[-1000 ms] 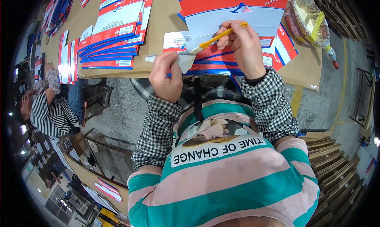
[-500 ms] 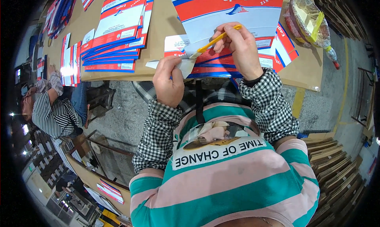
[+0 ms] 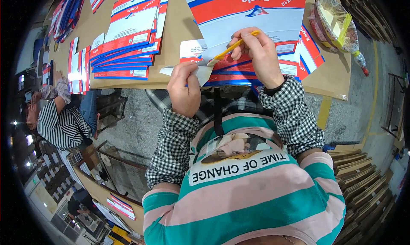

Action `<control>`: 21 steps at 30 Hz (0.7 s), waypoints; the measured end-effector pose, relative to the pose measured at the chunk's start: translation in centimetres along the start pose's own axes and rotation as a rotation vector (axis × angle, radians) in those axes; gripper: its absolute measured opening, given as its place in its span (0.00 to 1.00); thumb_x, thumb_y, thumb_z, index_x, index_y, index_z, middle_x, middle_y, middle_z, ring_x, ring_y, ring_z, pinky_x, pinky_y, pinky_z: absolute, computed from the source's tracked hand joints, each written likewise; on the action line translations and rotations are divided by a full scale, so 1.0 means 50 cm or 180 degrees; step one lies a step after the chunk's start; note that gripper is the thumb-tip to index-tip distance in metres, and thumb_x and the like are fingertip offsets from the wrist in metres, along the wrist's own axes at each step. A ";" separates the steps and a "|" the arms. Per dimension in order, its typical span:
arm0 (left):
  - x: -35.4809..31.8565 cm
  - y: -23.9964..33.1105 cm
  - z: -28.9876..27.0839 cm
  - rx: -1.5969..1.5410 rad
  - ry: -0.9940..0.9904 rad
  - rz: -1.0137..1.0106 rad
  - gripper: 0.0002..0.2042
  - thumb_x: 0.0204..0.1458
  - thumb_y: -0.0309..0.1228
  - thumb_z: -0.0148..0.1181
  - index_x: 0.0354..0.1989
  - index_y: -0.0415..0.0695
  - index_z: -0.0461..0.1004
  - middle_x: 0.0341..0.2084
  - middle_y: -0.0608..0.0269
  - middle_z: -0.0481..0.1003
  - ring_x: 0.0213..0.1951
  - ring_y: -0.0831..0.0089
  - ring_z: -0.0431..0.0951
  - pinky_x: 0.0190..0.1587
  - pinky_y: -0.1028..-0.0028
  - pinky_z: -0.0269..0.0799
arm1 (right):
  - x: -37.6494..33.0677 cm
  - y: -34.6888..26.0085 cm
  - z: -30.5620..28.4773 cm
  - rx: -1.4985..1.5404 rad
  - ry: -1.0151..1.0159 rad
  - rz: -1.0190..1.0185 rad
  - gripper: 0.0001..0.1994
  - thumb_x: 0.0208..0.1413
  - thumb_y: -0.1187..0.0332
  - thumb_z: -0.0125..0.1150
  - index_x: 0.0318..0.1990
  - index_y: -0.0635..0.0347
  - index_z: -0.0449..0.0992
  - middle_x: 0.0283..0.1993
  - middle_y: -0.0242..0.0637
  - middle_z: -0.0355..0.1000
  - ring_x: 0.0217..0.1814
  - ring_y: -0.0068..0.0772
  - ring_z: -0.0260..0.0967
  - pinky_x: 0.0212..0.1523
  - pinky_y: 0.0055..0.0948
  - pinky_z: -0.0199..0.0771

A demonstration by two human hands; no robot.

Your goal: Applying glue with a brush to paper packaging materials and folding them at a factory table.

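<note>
A printed red, white and blue carton blank lies in front of me on top of others like it. My left hand pinches a folded-up flap at the blank's near left corner, with the flap's pale inner side showing. In my right hand is a thin yellow-handled brush, held like a pen. It slants down to the left, and its pale bristles touch or nearly touch the flap beside my left fingers; the exact contact is too small to tell.
Right of the blanks stands a plastic-wrapped bowl holding something pale, with a yellow strip across it. Stacked carton blanks lie on the brown table to the left. A person in a striped top works farther left. Flattened cardboard is piled at the right.
The brush tip has shifted slightly right and down along the flap. Both hands keep their grips, and the whole view has moved a little.
</note>
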State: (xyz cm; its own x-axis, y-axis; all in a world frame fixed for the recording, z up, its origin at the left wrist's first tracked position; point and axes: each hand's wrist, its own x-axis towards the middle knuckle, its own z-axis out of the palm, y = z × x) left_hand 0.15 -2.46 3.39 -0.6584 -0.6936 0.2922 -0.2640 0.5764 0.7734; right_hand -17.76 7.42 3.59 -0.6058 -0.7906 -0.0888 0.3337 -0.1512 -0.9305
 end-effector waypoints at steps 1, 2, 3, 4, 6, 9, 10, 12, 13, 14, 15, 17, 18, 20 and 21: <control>0.000 0.000 -0.001 0.0002 -0.0005 -0.0002 0.08 0.45 0.17 0.45 0.32 0.33 0.71 0.33 0.48 0.73 0.37 0.57 0.74 0.44 0.69 0.69 | 0.001 0.001 -0.002 -0.0021 -0.0052 0.0009 0.12 0.61 0.67 0.43 0.40 0.69 0.68 0.34 0.41 0.71 0.25 0.23 0.69 0.28 0.20 0.71; 0.000 0.000 -0.001 -0.0004 -0.0004 0.0004 0.08 0.45 0.17 0.45 0.32 0.33 0.71 0.33 0.48 0.73 0.37 0.58 0.74 0.43 0.69 0.69 | 0.001 0.002 -0.003 -0.0043 -0.0104 0.0020 0.12 0.61 0.67 0.43 0.40 0.69 0.68 0.34 0.41 0.71 0.25 0.23 0.69 0.28 0.20 0.71; 0.000 -0.001 0.000 -0.0010 -0.0002 0.0009 0.08 0.46 0.17 0.45 0.32 0.33 0.71 0.33 0.48 0.73 0.37 0.58 0.74 0.43 0.69 0.69 | 0.002 0.003 -0.004 -0.0040 -0.0102 0.0025 0.12 0.61 0.67 0.43 0.40 0.69 0.68 0.34 0.41 0.71 0.25 0.23 0.69 0.28 0.20 0.71; 0.000 -0.003 0.001 -0.0012 -0.0004 0.0002 0.08 0.46 0.17 0.45 0.32 0.33 0.71 0.33 0.48 0.73 0.37 0.58 0.74 0.43 0.69 0.69 | 0.002 0.002 -0.006 -0.0038 -0.0081 0.0021 0.12 0.61 0.67 0.42 0.40 0.69 0.68 0.34 0.41 0.71 0.25 0.24 0.69 0.28 0.20 0.72; 0.001 -0.009 0.000 -0.0048 0.0018 0.0047 0.08 0.46 0.17 0.45 0.32 0.33 0.71 0.33 0.48 0.73 0.37 0.58 0.74 0.43 0.69 0.69 | 0.001 0.001 -0.005 -0.0038 -0.0060 0.0026 0.12 0.61 0.67 0.42 0.40 0.69 0.68 0.34 0.41 0.71 0.25 0.24 0.69 0.28 0.20 0.72; 0.003 -0.013 -0.002 -0.0075 -0.0008 -0.0038 0.08 0.46 0.18 0.45 0.32 0.33 0.71 0.33 0.49 0.73 0.37 0.59 0.74 0.43 0.70 0.69 | 0.000 -0.001 -0.005 0.0009 -0.0087 0.0010 0.12 0.61 0.67 0.42 0.39 0.69 0.68 0.34 0.42 0.71 0.25 0.25 0.70 0.29 0.21 0.72; 0.003 -0.013 -0.002 -0.0073 -0.0013 -0.0040 0.08 0.46 0.18 0.45 0.32 0.33 0.71 0.33 0.49 0.73 0.37 0.59 0.74 0.43 0.70 0.69 | 0.000 0.000 -0.009 0.0038 -0.0090 0.0037 0.12 0.61 0.67 0.42 0.39 0.69 0.67 0.34 0.43 0.71 0.26 0.26 0.70 0.29 0.21 0.72; 0.003 -0.013 -0.002 -0.0092 -0.0009 -0.0056 0.09 0.46 0.18 0.44 0.32 0.33 0.72 0.33 0.49 0.73 0.37 0.60 0.74 0.43 0.70 0.69 | 0.000 0.002 -0.008 0.0073 -0.0090 0.0067 0.12 0.61 0.67 0.42 0.39 0.69 0.67 0.34 0.43 0.71 0.26 0.26 0.70 0.29 0.21 0.72; 0.003 -0.012 -0.002 -0.0090 -0.0015 -0.0058 0.09 0.46 0.18 0.44 0.32 0.33 0.72 0.33 0.49 0.73 0.37 0.60 0.74 0.43 0.70 0.69 | 0.000 0.003 -0.005 0.0129 -0.0087 0.0034 0.12 0.61 0.67 0.42 0.39 0.69 0.67 0.34 0.43 0.71 0.26 0.26 0.70 0.29 0.22 0.72; 0.004 -0.011 -0.002 -0.0093 -0.0027 -0.0097 0.09 0.46 0.18 0.44 0.33 0.33 0.72 0.33 0.49 0.73 0.37 0.60 0.74 0.43 0.70 0.69 | 0.000 0.004 -0.004 0.0185 -0.0084 0.0000 0.12 0.61 0.67 0.42 0.39 0.69 0.67 0.34 0.44 0.71 0.27 0.27 0.70 0.30 0.22 0.72; 0.005 -0.010 -0.002 -0.0095 -0.0040 -0.0136 0.09 0.46 0.18 0.44 0.33 0.33 0.72 0.33 0.49 0.73 0.37 0.60 0.74 0.43 0.70 0.69 | -0.001 0.005 -0.005 0.0189 -0.0078 0.0002 0.12 0.61 0.67 0.42 0.39 0.69 0.67 0.34 0.44 0.71 0.27 0.27 0.70 0.30 0.22 0.72; 0.005 -0.010 -0.003 -0.0087 -0.0049 -0.0142 0.09 0.47 0.18 0.44 0.33 0.33 0.72 0.33 0.49 0.73 0.37 0.60 0.74 0.43 0.70 0.69 | -0.002 0.005 -0.011 0.0008 -0.0208 0.0056 0.12 0.61 0.67 0.42 0.39 0.69 0.67 0.35 0.44 0.71 0.27 0.27 0.70 0.30 0.22 0.72; 0.005 -0.010 -0.004 -0.0083 -0.0054 -0.0147 0.09 0.47 0.18 0.44 0.33 0.33 0.72 0.33 0.49 0.73 0.37 0.61 0.74 0.43 0.70 0.69 | -0.001 0.007 -0.013 0.0012 -0.0204 0.0058 0.12 0.61 0.67 0.42 0.39 0.69 0.67 0.35 0.44 0.71 0.27 0.27 0.70 0.30 0.22 0.72; 0.005 -0.011 -0.002 -0.0085 -0.0053 -0.0133 0.09 0.47 0.18 0.44 0.33 0.32 0.72 0.33 0.49 0.73 0.37 0.61 0.74 0.43 0.70 0.69 | 0.001 0.011 -0.019 0.0258 -0.0118 0.0033 0.12 0.61 0.67 0.42 0.39 0.69 0.67 0.35 0.44 0.71 0.28 0.27 0.70 0.31 0.22 0.73; 0.006 -0.011 -0.001 -0.0086 -0.0044 -0.0121 0.09 0.47 0.18 0.44 0.32 0.32 0.72 0.33 0.49 0.73 0.37 0.61 0.74 0.43 0.70 0.69 | -0.001 0.010 -0.018 0.0260 -0.0109 0.0033 0.12 0.61 0.67 0.42 0.39 0.69 0.67 0.35 0.44 0.71 0.28 0.27 0.70 0.31 0.22 0.73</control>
State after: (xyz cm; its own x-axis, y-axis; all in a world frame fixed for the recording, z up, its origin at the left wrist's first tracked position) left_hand 0.13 -3.01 3.08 -0.6580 -0.7087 0.2545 -0.2702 0.5377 0.7987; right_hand -18.21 7.90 2.83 -0.5775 -0.8120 -0.0849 0.3985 -0.1896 -0.8973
